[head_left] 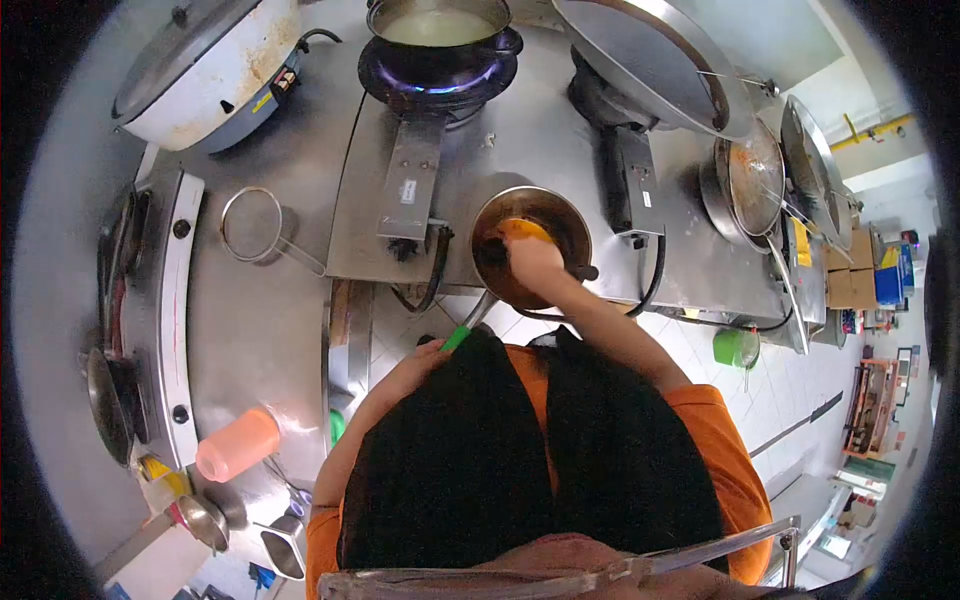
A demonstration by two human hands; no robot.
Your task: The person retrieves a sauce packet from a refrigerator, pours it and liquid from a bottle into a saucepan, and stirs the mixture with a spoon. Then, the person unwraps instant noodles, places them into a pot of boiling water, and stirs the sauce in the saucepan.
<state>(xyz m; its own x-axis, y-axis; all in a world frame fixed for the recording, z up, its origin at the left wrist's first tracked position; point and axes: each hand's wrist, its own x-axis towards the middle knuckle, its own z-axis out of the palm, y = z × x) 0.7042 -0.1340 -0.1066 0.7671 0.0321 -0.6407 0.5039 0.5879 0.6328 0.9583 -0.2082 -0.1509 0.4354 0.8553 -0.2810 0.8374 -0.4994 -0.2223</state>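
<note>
A round metal pot (577, 222) with a brown-stained inside stands near the front edge of the steel counter. My right hand (532, 262) reaches into it, fingers closed round something orange-yellow (528, 232), whose exact kind I cannot make out. Something dark lies beside my fingers in the pot. Below and left of the pot, my left hand (432, 348) is closed on a green handle (457, 338) with a metal shaft that runs up to the pot's lower edge. A dark knob shows at the pot's right side.
Behind stands a pot of pale liquid (437, 27) on a lit burner (440, 75). A large tilted pan (650, 60) is at the back right. On the left are a strainer (252, 225), an orange-pink container (238, 445) and a large white-sided vessel (215, 85).
</note>
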